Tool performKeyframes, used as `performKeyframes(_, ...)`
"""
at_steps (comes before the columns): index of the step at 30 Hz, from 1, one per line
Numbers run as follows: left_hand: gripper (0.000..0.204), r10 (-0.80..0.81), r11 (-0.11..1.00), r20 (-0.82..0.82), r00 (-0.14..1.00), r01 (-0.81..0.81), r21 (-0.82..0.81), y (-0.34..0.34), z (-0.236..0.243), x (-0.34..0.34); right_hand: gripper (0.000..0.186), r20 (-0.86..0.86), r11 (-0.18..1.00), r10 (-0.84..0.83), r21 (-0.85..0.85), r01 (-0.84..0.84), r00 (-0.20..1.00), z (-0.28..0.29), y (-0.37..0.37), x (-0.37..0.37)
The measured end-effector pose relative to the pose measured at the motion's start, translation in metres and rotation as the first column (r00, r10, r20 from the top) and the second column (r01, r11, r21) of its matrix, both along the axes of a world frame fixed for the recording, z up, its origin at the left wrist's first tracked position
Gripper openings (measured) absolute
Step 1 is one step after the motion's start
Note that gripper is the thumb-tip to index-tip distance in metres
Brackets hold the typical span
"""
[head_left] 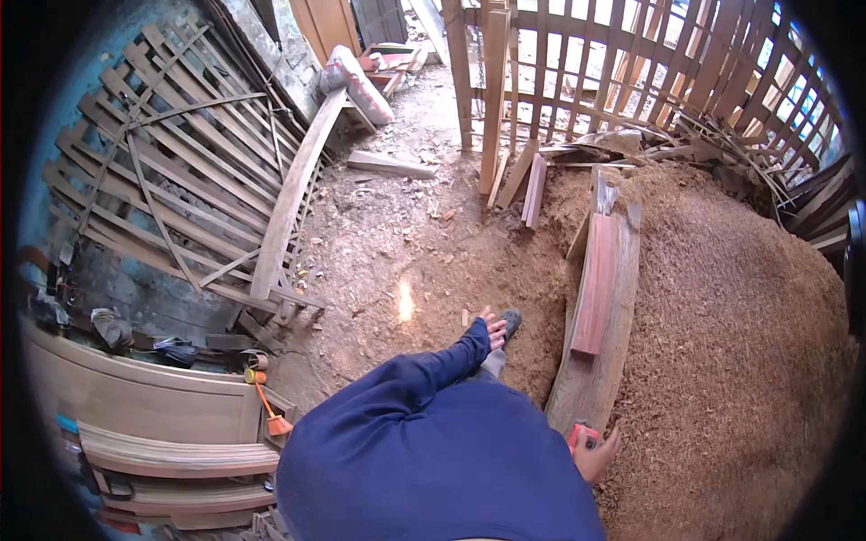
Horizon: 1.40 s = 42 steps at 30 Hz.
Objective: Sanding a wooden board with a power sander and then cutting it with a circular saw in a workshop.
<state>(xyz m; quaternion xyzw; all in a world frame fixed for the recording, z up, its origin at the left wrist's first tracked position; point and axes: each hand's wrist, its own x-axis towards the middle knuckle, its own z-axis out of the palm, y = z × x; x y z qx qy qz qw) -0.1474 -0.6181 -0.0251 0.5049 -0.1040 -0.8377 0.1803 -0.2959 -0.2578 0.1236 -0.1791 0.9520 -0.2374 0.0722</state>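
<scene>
My right hand (598,458) is closed around a small red and black tape measure (584,436) at the near end of a long, weathered plank (577,389). A reddish squared timber (594,287) lies lengthwise on that plank, ahead of the hand and apart from it. My left hand (493,329) is held out in front of my body with its fingers apart and nothing in it. Just beyond it shows a dark perforated shoe (511,322) on my foot.
A large sawdust heap (731,361) rises along the plank's right side. Slatted wooden panels (180,153) lean on the left wall, with stacked boards (180,449) nearer me. A slatted fence (613,72) stands ahead, with loose timber at its foot. Wood scraps litter the floor (388,234).
</scene>
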Motion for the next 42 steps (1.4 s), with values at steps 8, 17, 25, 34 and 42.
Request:
performKeyframes(8, 0.032, -0.651, 0.647, 0.031, 0.759, 0.575, -0.500, 0.033, -0.005, -0.109, 0.051, 0.454, 0.934, -0.199, -0.181, 0.309, 0.869, 0.023, 0.079, 0.073)
performKeyframes(17, 0.069, -0.442, 0.887, 0.196, 0.876, 0.459, -0.050, -0.024, -0.066, -0.027, 0.031, 0.366, 0.954, -0.119, -0.215, 0.208, 0.923, -0.005, 0.070, 0.055)
performKeyframes(25, 0.067, -0.268, 0.959, 0.472, 0.840, 0.281, 0.046, -0.048, -0.112, 0.103, 0.020, 0.366, 0.964, 0.045, -0.260, 0.055, 0.929, 0.030, -0.062, -0.013)
performKeyframes(34, 0.055, -0.227, 0.973, 0.584, 0.779, 0.208, 0.100, -0.054, -0.148, 0.193, 0.021, 0.240, 0.967, 0.150, -0.237, -0.092, 0.959, -0.022, -0.199, -0.090)
performKeyframes(42, 0.059, -0.066, 0.998, 0.606, 0.793, 0.061, 0.030, -0.070, -0.132, 0.205, 0.025, 0.141, 0.955, 0.182, -0.263, -0.140, 0.973, -0.045, -0.321, -0.177)
